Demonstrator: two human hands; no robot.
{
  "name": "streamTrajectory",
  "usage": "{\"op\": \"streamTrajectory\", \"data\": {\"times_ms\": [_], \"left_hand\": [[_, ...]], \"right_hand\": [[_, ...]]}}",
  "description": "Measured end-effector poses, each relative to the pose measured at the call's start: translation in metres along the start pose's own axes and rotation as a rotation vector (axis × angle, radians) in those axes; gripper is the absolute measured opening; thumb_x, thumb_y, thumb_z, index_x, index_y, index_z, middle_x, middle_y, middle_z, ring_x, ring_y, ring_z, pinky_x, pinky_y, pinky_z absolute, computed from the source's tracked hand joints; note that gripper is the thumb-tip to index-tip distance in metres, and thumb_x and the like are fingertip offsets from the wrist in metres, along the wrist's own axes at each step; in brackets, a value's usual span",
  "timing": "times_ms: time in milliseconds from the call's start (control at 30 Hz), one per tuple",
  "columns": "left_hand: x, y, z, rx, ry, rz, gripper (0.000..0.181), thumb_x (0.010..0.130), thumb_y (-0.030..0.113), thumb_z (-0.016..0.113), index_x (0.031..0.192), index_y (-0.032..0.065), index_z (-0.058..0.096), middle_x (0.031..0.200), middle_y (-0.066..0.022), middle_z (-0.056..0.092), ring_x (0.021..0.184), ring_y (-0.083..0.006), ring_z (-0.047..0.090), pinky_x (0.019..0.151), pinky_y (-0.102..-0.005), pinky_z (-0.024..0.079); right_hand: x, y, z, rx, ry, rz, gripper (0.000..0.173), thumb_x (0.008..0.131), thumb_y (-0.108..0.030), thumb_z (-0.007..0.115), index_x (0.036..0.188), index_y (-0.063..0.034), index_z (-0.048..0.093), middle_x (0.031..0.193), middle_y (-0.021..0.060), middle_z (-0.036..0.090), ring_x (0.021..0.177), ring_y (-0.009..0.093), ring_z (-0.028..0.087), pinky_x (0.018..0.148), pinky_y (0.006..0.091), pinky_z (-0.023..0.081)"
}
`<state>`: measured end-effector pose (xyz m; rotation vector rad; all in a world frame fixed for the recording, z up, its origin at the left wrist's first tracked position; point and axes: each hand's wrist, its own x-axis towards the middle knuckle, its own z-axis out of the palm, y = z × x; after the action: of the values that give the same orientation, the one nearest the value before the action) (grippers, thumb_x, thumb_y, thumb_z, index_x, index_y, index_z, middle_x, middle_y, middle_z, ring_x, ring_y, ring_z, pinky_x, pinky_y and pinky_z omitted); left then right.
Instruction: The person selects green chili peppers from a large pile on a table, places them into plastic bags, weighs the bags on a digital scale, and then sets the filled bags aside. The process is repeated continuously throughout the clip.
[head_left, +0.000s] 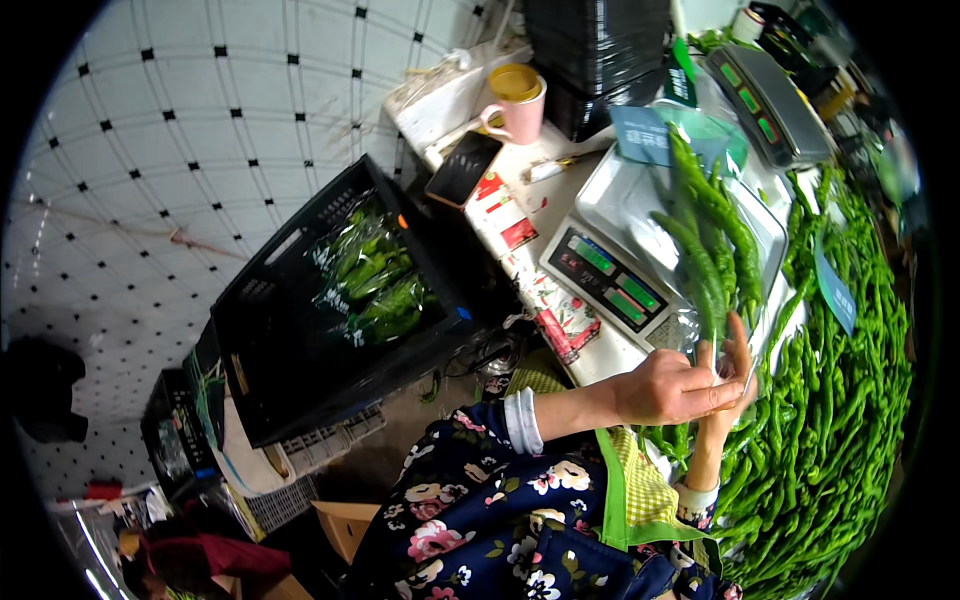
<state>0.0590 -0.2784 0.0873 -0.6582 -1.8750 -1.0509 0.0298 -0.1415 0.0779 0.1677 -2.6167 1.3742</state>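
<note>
A clear plastic bag (697, 202) with a green printed end holds several long green peppers (716, 225). It lies over the metal pan of a digital scale (611, 274), whose green displays are lit. My left hand (667, 388) grips the gathered near end of the bag, fingers curled together. Close against it, my right hand (739, 364) holds the same end, partly hidden behind the left. Just right of my hands spreads a large heap of loose green peppers (817, 427).
A black crate (285, 360) with bagged green peppers (375, 270) stands at left. On the table are a pink mug (519, 112), a phone (463, 169) and a second scale (772, 105). Stacked black crates (596, 52) rise behind. A printed bag (834, 285) lies on the heap.
</note>
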Motion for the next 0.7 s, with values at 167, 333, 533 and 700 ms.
{"op": "streamTrajectory", "data": {"times_ms": [167,333,533,700], "left_hand": [[-0.004,0.006,0.013,-0.092,0.127,-0.028,0.034,0.073,0.015,0.074,0.106,0.0081,0.068,0.063,0.0027,0.044,0.046,-0.0095,0.048,0.040,-0.0244,0.038],[-0.004,0.012,0.017,-0.031,0.036,0.065,0.034,0.075,0.017,0.075,0.106,0.0059,0.066,0.064,0.0030,0.043,0.044,-0.0085,0.046,0.039,-0.0248,0.039],[-0.007,0.001,-0.019,0.098,-0.032,0.021,0.036,0.075,0.024,0.075,0.108,0.0138,0.069,0.065,0.0065,0.041,0.051,-0.0080,0.043,0.046,-0.0254,0.038],[-0.028,0.017,-0.069,-0.062,-0.308,-0.038,0.029,0.069,0.007,0.071,0.098,0.0073,0.071,0.064,0.0040,0.049,0.049,-0.0114,0.049,0.045,-0.0261,0.039]], "right_hand": [[0.016,-0.036,0.017,-0.249,0.099,-0.398,0.052,0.072,-0.008,0.076,0.122,-0.0110,0.061,0.085,0.0014,0.056,0.063,0.010,0.048,0.052,0.0239,0.040],[0.066,-0.030,0.072,-0.457,0.134,-0.385,0.047,0.079,-0.025,0.072,0.123,-0.0138,0.059,0.097,0.0090,0.058,0.079,0.027,0.061,0.068,0.0365,0.050],[0.045,-0.011,0.051,-0.170,-0.082,-0.649,0.048,0.073,-0.007,0.073,0.119,-0.0139,0.061,0.102,0.0107,0.061,0.088,0.028,0.060,0.074,0.0366,0.051],[-0.011,0.022,-0.010,-0.291,-0.080,-0.820,0.030,0.067,-0.001,0.072,0.097,-0.0062,0.069,0.082,0.0028,0.061,0.065,0.015,0.056,0.054,0.0282,0.043]]}}
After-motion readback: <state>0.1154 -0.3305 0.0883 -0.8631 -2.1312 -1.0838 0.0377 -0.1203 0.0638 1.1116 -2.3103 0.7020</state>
